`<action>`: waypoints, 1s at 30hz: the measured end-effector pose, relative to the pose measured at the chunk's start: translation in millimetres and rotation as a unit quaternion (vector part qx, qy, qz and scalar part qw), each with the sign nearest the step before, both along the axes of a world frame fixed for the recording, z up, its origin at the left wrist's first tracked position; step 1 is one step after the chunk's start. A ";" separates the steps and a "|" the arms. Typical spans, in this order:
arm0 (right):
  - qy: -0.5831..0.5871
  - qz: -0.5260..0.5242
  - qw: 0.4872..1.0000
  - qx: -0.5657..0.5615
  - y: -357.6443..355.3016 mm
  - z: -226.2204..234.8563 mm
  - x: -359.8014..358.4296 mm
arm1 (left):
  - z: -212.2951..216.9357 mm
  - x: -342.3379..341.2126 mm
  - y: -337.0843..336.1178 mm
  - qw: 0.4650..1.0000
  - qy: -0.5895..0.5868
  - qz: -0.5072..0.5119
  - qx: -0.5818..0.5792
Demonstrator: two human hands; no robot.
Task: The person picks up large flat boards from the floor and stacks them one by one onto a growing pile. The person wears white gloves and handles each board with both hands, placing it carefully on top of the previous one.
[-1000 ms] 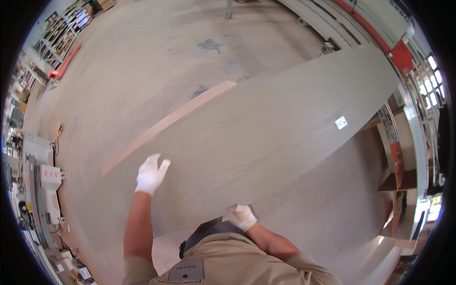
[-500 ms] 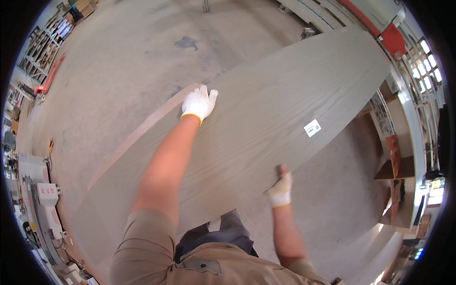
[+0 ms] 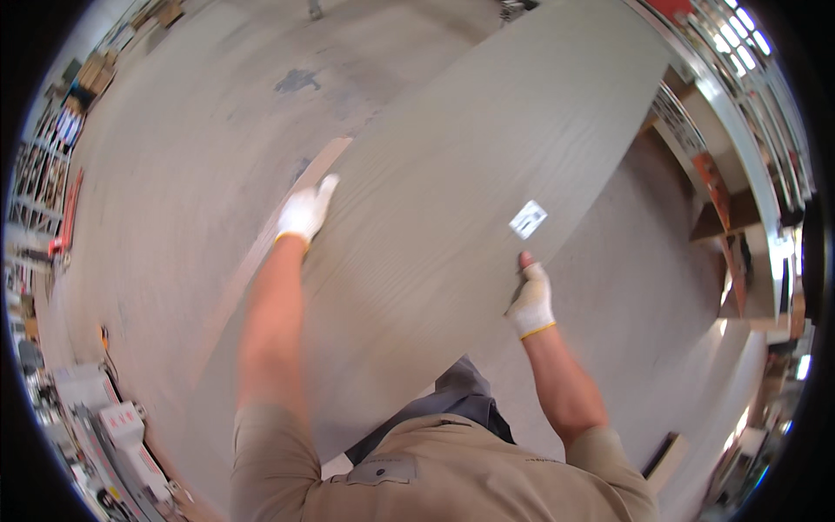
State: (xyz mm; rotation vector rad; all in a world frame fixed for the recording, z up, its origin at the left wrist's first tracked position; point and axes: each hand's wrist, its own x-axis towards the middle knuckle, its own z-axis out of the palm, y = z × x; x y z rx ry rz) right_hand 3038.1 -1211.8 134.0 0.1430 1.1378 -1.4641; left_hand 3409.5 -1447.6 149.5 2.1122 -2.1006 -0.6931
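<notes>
A long grey wood-grain panel (image 3: 435, 183) stretches from my body toward the far right, held slantwise in front of me. My left hand (image 3: 306, 210), in a white knit glove with a yellow cuff, grips its left edge, fingers curled over the side. Beside that edge runs a narrow pale pinkish strip (image 3: 332, 157); whether it belongs to the panel I cannot tell. On the right edge, my gloved right hand (image 3: 532, 303) holds the panel with the thumb on top and the fingers hidden below. A white printed label (image 3: 528, 219) lies just beyond that thumb.
At the right stand open wooden carcass panels (image 3: 729, 200) beside a long metal machine rail (image 3: 735, 113). A grey-white machine (image 3: 126, 428) is at the lower left. Racks (image 3: 39, 187) and a red metal frame (image 3: 68, 213) line the far left.
The panel has turned anticlockwise, its far end swinging left in view. Both hands remain on its edges; the left appears further left and the right higher. The view has shifted too.
</notes>
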 end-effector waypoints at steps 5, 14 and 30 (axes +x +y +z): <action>-0.119 0.036 0.991 0.044 97.8 -9.8 101.6 | -6.3 114.3 97.2 0.998 -0.009 0.042 0.036; -0.184 0.030 0.981 0.047 162.5 -38.7 205.2 | -19.4 289.5 244.9 0.991 -0.105 0.082 -0.006; -0.100 0.034 0.987 0.123 130.6 -66.9 247.6 | -16.6 319.6 243.0 0.985 -0.158 0.068 0.016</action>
